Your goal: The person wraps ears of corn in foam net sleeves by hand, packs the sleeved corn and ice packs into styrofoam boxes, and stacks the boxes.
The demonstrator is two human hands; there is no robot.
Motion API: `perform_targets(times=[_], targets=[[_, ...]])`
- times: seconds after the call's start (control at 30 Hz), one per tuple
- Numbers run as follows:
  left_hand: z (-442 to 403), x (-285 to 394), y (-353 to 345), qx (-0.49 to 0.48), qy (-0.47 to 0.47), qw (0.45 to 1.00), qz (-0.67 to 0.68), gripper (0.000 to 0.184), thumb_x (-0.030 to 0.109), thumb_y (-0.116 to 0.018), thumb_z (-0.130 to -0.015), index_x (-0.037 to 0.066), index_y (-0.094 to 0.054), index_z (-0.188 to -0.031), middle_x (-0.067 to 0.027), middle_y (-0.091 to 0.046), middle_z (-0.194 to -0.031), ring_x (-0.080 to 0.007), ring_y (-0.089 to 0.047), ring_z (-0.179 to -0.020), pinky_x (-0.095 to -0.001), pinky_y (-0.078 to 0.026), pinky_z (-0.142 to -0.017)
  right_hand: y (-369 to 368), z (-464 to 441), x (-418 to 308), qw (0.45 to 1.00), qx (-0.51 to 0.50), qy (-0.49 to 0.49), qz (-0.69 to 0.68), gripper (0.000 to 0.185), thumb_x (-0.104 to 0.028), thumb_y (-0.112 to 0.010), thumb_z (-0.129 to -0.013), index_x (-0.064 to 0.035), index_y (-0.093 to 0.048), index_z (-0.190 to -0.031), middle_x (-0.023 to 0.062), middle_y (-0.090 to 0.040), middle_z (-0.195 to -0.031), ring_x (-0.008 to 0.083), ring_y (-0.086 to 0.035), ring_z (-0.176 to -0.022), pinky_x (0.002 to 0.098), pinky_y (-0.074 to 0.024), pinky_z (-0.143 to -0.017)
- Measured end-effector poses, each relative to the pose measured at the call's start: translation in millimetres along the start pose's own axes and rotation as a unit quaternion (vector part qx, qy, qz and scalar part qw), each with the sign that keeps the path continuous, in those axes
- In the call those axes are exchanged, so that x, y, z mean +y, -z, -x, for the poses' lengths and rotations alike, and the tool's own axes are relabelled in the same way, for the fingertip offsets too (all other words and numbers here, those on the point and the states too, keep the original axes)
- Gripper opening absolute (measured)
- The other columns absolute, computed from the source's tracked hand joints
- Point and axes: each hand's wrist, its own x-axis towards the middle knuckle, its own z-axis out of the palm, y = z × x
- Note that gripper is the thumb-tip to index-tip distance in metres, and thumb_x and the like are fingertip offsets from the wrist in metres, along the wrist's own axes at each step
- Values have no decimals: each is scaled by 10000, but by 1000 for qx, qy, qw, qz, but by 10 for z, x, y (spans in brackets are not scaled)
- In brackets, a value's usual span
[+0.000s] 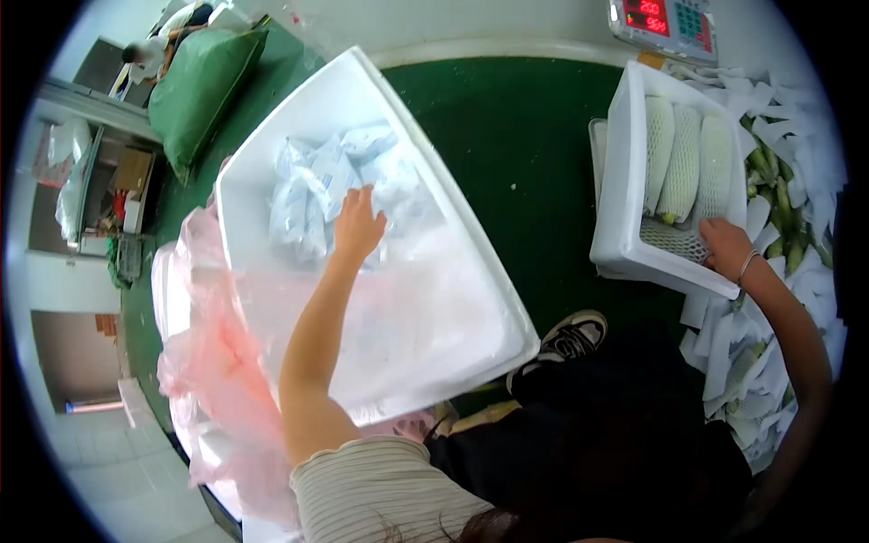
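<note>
My left hand [359, 226] reaches into a large white foam box [453, 213], its fingers extended over a heap of pale blue-and-white ice packs [317, 181]. Whether it grips one of them is hard to see. On the right, my right hand [727, 249] is inside a smaller white foam box [625, 195], by its near wall. Its fingers are curled on the end of a net-wrapped piece [672, 237] lying crosswise. Beyond it, several long pale vegetables in white foam nets [681, 167] lie side by side; their exact kind is hidden by the nets.
A digital scale [665, 23] with red numerals stands at the top right. White foam sleeves [724, 362] and green vegetables [783, 213] lie heaped on the right. Pink plastic film [217, 353] drapes the left side. A green sack [204, 86] and another person [176, 36] are farther back.
</note>
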Motion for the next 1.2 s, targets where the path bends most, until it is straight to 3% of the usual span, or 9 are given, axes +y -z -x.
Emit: perform_targets(times=[0.07, 0.17, 0.33, 0.43, 0.53, 0.67, 0.83, 0.97, 1.2], targets=[[-431, 376, -134, 165, -121, 979, -26, 922, 285, -729, -682, 22, -232, -1413, -218, -260, -1445, -350, -281, -1327, -468, -304, -1053, 259, 77, 2, 993, 66, 32, 95, 464, -104, -722, -576, -44, -519, -989, 151, -561, -938, 339, -538, -925, 410, -452, -806], [-924, -114, -211, 77, -134, 964, -218, 1009, 324, -766, -624, 4, -225, -1412, -232, -251, -1445, -365, -291, -1313, -452, -301, -1056, 298, 257, -450, 986, 158, 56, 5, 400, -99, -708, -629, -35, -523, -978, 135, -558, -894, 330, -537, -871, 401, -451, -778], [-970, 179, -33, 118, -333, 935, -5, 571, 346, -647, -750, 122, -542, -1265, -117, -513, -1314, -309, -421, -1252, -428, -296, -1052, 617, 1189, -356, 977, 173, -52, -116, 324, -98, -692, -693, -46, -527, -967, 117, -554, -859, 318, -538, -831, 396, -442, -744], [-876, -16, -86, 139, -278, 950, -8, 573, 279, -630, -789, 48, -463, -1286, -201, -468, -1296, -401, -376, -1222, -427, -275, -1051, 570, 1840, -281, 981, 135, -74, -117, 266, -83, -689, -701, -48, -534, -915, 108, -555, -849, 308, -543, -818, 386, -436, -724], [-162, 376, 262, 158, -78, 947, 269, 1076, 297, -764, -653, -128, -113, -1396, -272, -179, -1463, -356, -190, -1361, -394, -102, -1132, 376, 2689, -230, 949, 167, -223, -147, 217, -93, -668, -724, -45, -541, -893, 104, -557, -805, 294, -555, -757, 381, -430, -721], [726, 1542, 1188, 297, -267, 900, 174, 1086, 195, -779, -563, -37, -153, -1419, -225, -296, -1394, -352, -300, -1290, -398, -214, -1098, 334, 3140, -364, 920, 111, -334, -171, 171, -118, -642, -755, -36, -551, -875, 98, -563, -758, 288, -567, -771, 381, -433, -729], [967, 3623, 1091, 167, -636, 753, 13, 1050, 349, -804, -562, -138, -275, -1328, -273, -470, -1175, -412, -458, -1108, -433, -380, -966, 331, 2597, -398, 942, 190, -169, -219, 162, -104, -616, -777, 2, -550, -880, 155, -580, -775, 315, -589, -748, 391, -460, -691], [668, 4715, 118, 62, -593, 786, -166, 1106, 477, -745, -549, -133, -267, -1337, -312, -501, -1087, -443, -514, -990, -442, -442, -887, 191, 2307, -462, 960, 150, -73, -226, 213, -149, -649, -771, -50, -556, -935, 113, -583, -854, 305, -589, -811, 390, -478, -713], [378, 4477, -449, -92, -658, 740, -107, 944, 540, -653, -732, -51, -287, -1370, -250, -423, -1155, -392, -437, -1057, -467, -377, -903, 607, 797, -294, 921, 325, -29, -215, 402, -56, -524, -848, 0, -420, -1232, 165, -461, -1229, 346, -509, -1068, 399, -442, -878]])
